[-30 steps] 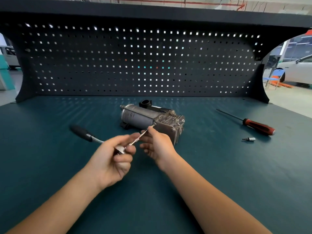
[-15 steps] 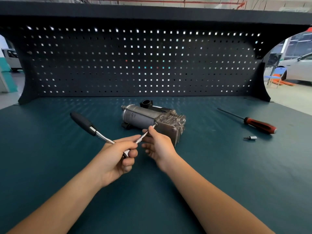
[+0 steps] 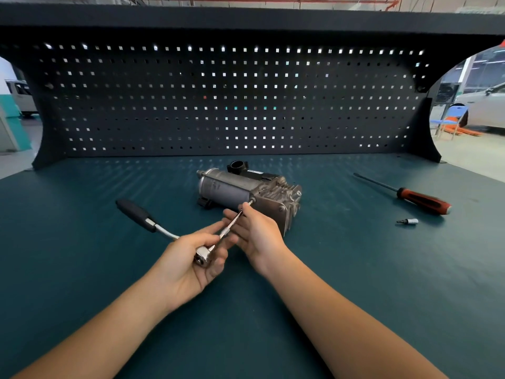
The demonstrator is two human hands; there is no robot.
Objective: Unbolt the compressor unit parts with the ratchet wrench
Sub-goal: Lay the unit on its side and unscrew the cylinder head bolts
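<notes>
Holds the ratchet wrench [image 3: 164, 233] by its head in the left grip [image 3: 185, 269], fingers curled round it; pinches the extension bar [image 3: 232, 223] in the right grip [image 3: 259, 235], its tip against the compressor unit [image 3: 232, 190] lying in the middle of the table [image 3: 355, 269], screwdriver [image 3: 420, 201] well to the right.

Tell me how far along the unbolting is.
Done: nothing shows; the compressor looks whole. In hand: the left hand grips the ratchet, the right hand holds its extension against a bolt. Left: loosening that bolt and the rest.
</notes>
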